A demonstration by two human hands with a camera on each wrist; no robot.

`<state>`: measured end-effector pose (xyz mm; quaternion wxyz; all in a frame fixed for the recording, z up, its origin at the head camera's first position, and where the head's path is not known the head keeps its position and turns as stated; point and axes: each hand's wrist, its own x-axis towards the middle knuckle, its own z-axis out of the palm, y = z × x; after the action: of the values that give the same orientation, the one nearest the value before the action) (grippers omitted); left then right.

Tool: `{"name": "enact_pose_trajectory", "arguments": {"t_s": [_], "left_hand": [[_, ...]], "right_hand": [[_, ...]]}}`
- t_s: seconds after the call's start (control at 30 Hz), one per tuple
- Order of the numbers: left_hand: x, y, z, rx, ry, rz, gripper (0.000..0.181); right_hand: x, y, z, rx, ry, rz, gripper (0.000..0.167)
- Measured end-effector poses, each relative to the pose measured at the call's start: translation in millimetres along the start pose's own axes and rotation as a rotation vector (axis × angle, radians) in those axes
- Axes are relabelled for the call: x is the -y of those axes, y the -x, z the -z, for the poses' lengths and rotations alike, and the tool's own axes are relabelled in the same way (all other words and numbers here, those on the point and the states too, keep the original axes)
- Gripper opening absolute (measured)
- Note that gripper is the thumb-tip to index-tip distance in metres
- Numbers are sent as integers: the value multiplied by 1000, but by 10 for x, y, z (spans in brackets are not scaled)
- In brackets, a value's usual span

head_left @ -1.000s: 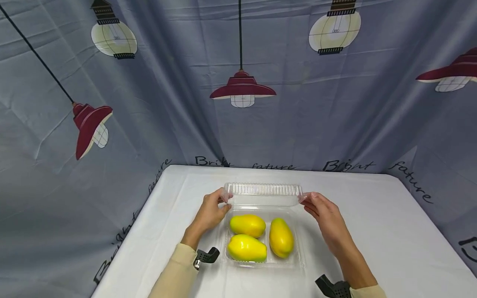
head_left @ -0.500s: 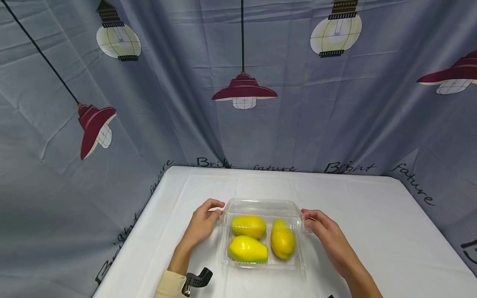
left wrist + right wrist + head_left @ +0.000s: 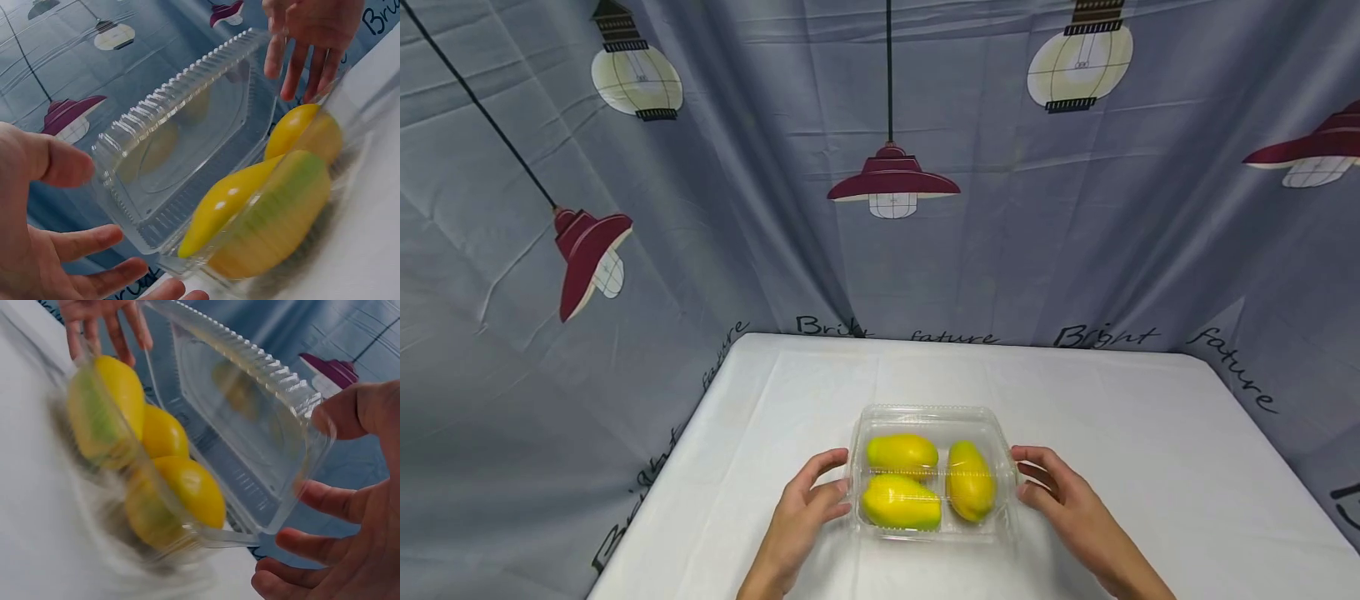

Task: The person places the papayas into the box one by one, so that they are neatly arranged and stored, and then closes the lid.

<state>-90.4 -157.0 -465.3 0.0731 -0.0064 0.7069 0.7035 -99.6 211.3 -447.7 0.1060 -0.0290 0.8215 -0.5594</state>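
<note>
A clear plastic clamshell box [image 3: 943, 530] sits on the white table with three yellow mango-like fruits inside, one of them the upright fruit [image 3: 972, 483] on the right. Its hinged lid [image 3: 187, 144] tilts over them, not closed. At the lid's left side is my left hand [image 3: 801, 517], fingers spread and relaxed, the thumb close to the lid's corner in the left wrist view. My right hand [image 3: 1071, 512] is on the opposite side. In the right wrist view its thumb [image 3: 347, 412] and index finger touch the lid's corner and side, spaced apart.
A white cloth covers the table [image 3: 820, 375]. Behind and beside it hangs a grey-blue curtain [image 3: 737, 167] printed with lamps and lettering.
The lid has swung from nearly upright down toward me, over the fruits. Both hands have come nearer with it, and the left fingers have spread. The box base and fruits have stayed put.
</note>
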Motion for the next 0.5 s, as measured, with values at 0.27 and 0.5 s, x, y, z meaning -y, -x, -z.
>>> {"name": "enact_pose_trajectory", "arguments": {"t_s": [0.27,0.5], "left_hand": [[151,71,-119,-42,-77,30,68],[249,68,-150,-64,-165,62,71]], "right_hand": [[-113,77,-206,-39,-16,-95,56],[-257,120,-394,-156,38,-150,55]]}}
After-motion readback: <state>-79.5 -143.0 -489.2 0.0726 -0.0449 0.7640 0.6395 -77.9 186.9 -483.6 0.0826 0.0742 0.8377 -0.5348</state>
